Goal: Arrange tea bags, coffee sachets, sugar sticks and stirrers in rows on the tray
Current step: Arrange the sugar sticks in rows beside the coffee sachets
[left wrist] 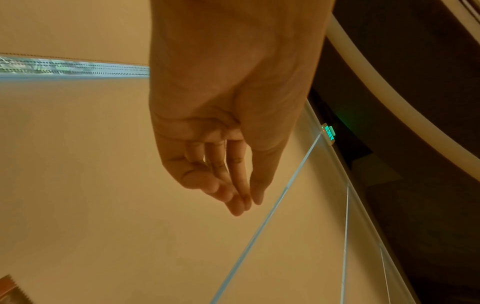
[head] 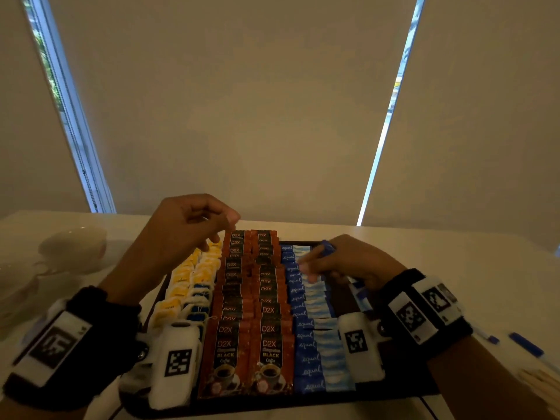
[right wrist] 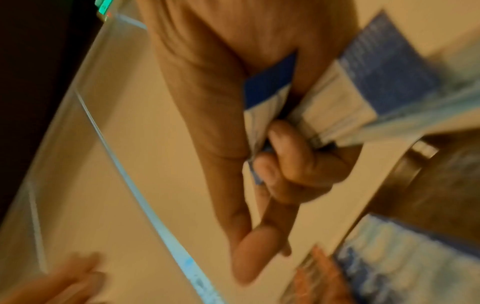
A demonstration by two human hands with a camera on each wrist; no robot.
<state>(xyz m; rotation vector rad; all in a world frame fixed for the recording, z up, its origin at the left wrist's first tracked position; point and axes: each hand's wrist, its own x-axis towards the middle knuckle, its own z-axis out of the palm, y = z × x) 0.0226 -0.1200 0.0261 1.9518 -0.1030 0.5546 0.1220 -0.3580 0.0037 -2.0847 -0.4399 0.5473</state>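
Observation:
A dark tray (head: 403,386) holds rows running away from me: yellow and white tea bags (head: 188,286) on the left, two columns of brown coffee sachets (head: 251,344) in the middle, blue sugar sachets (head: 312,344) on the right. My left hand (head: 224,228) hovers above the far end of the tea and coffee rows. In the left wrist view the left hand (left wrist: 233,185) hangs relaxed and holds nothing. My right hand (head: 318,265) is over the far part of the sugar row, its index finger stretched out. It grips a bundle of blue sugar sachets (right wrist: 337,107).
White cups (head: 72,250) stand on the table at the left. Blue-tipped sticks (head: 525,344) and wooden stirrers (head: 539,383) lie on the white table (head: 454,253) to the right of the tray. Drawn blinds hang behind the table's far edge.

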